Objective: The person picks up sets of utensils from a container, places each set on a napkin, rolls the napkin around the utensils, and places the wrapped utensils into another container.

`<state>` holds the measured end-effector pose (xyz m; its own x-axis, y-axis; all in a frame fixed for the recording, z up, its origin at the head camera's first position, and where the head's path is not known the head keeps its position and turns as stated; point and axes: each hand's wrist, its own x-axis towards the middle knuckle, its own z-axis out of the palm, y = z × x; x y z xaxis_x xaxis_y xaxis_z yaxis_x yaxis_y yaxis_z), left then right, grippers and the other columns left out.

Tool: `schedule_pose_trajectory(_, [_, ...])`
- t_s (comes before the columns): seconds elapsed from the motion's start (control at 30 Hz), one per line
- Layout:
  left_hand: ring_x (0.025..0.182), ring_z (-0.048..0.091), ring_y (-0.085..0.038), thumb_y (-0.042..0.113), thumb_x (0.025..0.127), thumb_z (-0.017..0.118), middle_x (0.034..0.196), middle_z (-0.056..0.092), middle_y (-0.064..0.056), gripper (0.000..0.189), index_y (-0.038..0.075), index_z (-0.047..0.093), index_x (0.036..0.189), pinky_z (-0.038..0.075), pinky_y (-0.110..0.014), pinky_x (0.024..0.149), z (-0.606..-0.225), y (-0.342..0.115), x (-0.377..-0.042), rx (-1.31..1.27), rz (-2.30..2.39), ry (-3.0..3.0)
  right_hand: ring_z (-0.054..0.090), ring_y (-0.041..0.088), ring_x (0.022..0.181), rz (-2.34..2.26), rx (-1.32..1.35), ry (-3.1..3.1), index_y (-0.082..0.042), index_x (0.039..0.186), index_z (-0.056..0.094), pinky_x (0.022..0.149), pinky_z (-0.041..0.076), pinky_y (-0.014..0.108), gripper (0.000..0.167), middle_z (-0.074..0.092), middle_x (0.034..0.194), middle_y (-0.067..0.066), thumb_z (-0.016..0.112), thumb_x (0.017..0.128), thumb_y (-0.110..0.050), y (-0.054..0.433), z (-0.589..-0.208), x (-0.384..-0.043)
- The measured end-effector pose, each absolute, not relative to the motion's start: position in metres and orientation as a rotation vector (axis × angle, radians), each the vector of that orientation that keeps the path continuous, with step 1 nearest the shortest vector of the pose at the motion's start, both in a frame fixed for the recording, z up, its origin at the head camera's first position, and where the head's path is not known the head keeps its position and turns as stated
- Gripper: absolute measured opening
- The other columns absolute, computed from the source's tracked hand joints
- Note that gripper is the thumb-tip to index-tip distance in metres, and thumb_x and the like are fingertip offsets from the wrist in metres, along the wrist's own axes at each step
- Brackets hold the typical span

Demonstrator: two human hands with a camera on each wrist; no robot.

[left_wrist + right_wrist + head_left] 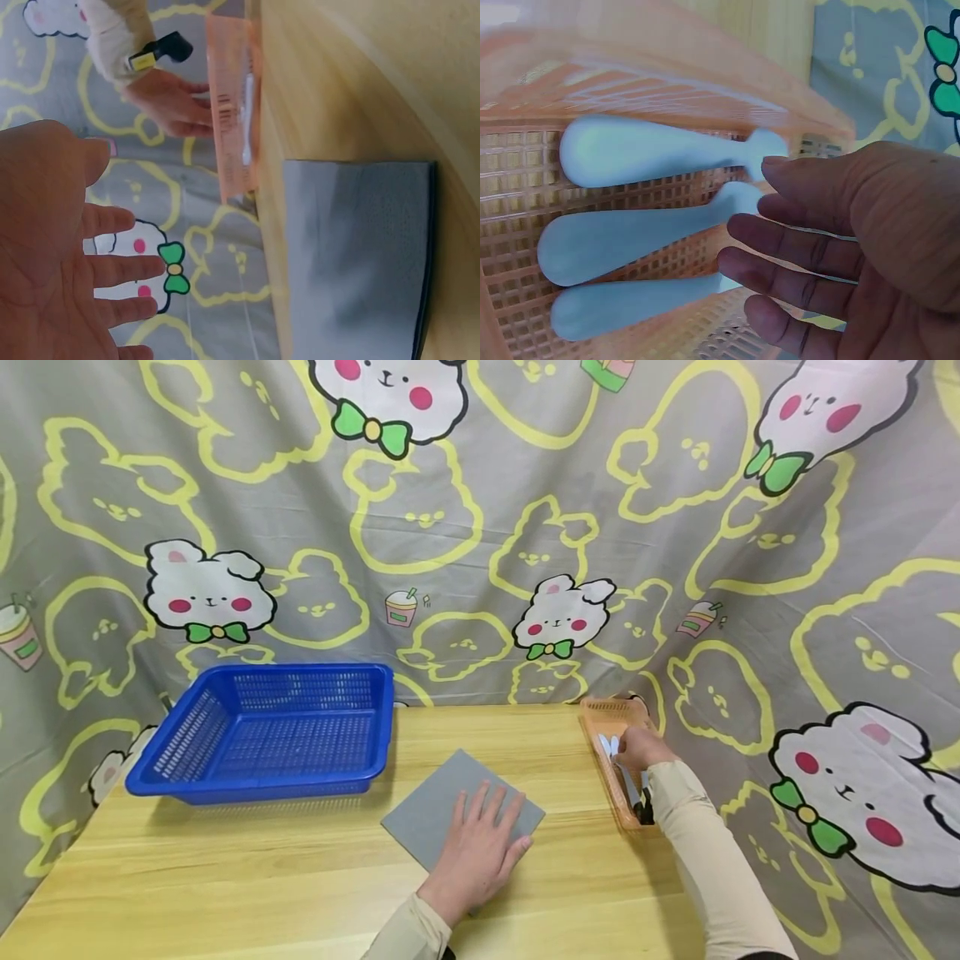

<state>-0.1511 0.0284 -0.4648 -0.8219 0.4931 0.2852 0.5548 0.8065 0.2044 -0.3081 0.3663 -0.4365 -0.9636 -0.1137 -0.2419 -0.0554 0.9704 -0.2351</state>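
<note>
My left hand (pixel 476 852) is held palm down over a grey folded cloth (pixel 435 797), its fingers straight and spread. In the left wrist view the palm stands away from the cloth (pixel 360 247). My right hand (pixel 645 749) reaches into a narrow orange plastic basket (pixel 611 787) at the right. Three utensils with light blue, round-ended handles (pixel 622 244) lie side by side there. In the right wrist view, the thumb overlaps the narrow part of the topmost one, and the loosely bent fingers reach over the others. The utensils' far ends are hidden by the hand.
A large blue plastic basket (pixel 300 787) stands on the wooden table (pixel 300 877) at the back left. Dark utensil parts (pixel 645 812) show at the near end of the orange basket. A grey curtain (pixel 465 585) with rabbit prints hangs behind the table and at its sides.
</note>
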Motion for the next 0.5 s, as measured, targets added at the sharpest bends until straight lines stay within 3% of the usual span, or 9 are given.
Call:
schedule_pose_trajectory(0.1, [0.148,0.039,-0.040,0.049,0.109,0.033,0.154,0.050,-0.013,0.055,0.018,0.044,0.153,0.034,-0.066,0.116,-0.467,0.030,-0.150,-0.829,-0.414,-2.779,0.037,0.007,0.041,-0.376,-0.076,2.821,-0.001,0.070,0.073,0.061,0.042,0.031,0.026,0.046,0.043,-0.006,0.067,0.093,-0.010,0.366,-0.440,-0.308])
schedule_pose_trajectory(0.23, [0.148,0.040,-0.040,0.050,0.109,0.026,0.154,0.051,-0.012,0.057,0.018,0.044,0.153,0.034,-0.066,0.116,-0.468,0.030,-0.149,-0.848,-0.411,-2.780,0.048,0.010,0.038,-0.488,-0.018,2.756,0.002,0.069,0.072,0.045,0.041,0.025,0.022,0.056,0.044,0.002,0.064,0.089,-0.003,0.365,-0.443,-0.308])
schedule_pose_trajectory(0.5, [0.147,0.040,-0.040,0.049,0.109,0.026,0.153,0.051,-0.012,0.057,0.018,0.044,0.153,0.035,-0.066,0.115,-0.468,0.029,-0.148,-0.852,-0.411,-2.771,0.045,0.010,0.038,-0.527,-0.073,2.771,-0.005,0.056,0.062,0.043,0.039,0.025,0.028,0.048,0.041,-0.004,0.057,0.083,0.002,0.367,-0.453,-0.311])
